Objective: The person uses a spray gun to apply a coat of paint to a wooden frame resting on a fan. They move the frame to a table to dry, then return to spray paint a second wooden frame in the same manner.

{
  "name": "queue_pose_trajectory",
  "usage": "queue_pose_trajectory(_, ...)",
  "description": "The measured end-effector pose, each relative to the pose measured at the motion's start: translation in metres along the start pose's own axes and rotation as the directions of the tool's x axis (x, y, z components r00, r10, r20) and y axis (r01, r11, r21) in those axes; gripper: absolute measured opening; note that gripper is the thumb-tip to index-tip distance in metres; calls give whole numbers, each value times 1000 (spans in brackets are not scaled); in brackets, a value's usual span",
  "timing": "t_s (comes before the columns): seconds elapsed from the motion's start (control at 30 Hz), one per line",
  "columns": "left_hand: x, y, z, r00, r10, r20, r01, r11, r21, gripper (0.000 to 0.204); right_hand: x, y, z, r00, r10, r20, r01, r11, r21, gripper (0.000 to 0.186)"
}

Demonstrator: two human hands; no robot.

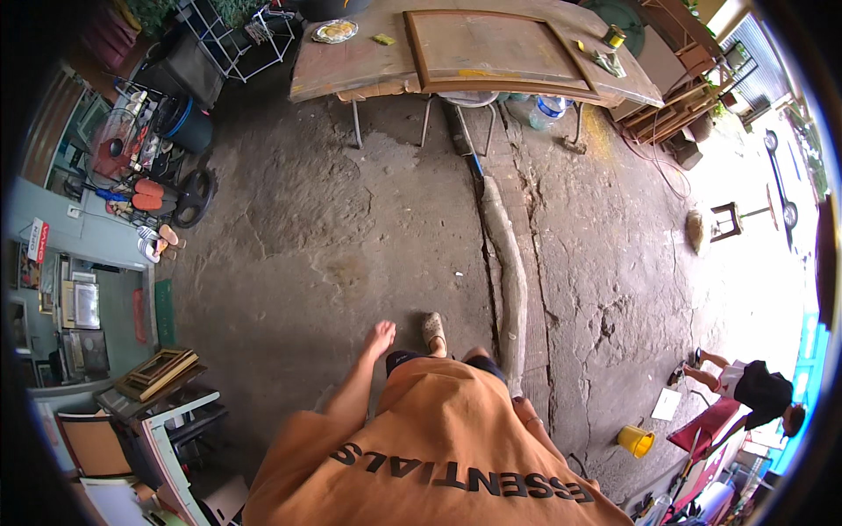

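Note:
My left hand (380, 338) hangs in the air over the concrete floor, left of my shoe (434, 331). Nothing shows in it, and its loosely bent fingers look slightly apart. On the other side, my right hand (524, 408) hangs low beside my orange shirt (456, 412), with a thin band at the wrist. Its fingers are too small and covered to make out. Ahead stands a long worktable (368, 66) with a brown wooden frame (417, 53) lying on it. A plate of food (335, 31) and a small can (614, 36) are also on the tabletop.
A raised cement strip (507, 254) runs along the cracked floor toward the table. A fan (112, 147), slippers (149, 195) and stacked frames (158, 373) line the left. At right are a small stool (726, 221), a yellow bucket (635, 441) and another person (761, 390).

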State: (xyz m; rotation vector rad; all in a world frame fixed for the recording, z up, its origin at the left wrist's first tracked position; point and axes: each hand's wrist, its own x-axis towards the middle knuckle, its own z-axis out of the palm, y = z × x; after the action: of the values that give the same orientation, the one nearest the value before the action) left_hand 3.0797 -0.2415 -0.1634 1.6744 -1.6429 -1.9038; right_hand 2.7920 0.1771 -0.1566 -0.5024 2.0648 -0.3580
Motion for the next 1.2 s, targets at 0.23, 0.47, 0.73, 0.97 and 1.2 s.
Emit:
queue_pose_trajectory(0.23,137,133,-42,979,183,-91,-184,983,-4,33,84,-159,-67,995,-4,97,-14,983,183,27)
queue_pose_trajectory(0.47,175,144,-69,964,239,-113,-212,954,213,30,312,-173,-52,837,-512,193,542,729,-418,27)
queue_pose_trajectory(0.73,82,60,-156,776,-577,-254,621,769,152,53,432,-507,-136,965,-199,169,198,980,18,29)
queue_pose_trajectory(0.97,219,112,-206,932,-343,-113,361,904,229,40,453,-675,-182,939,-344,28,310,878,365,31)
queue_pose_trajectory(1.2,457,326,-221,966,-257,27,258,964,-66,36,429,-572,-153,989,146,34,-150,964,218,29)
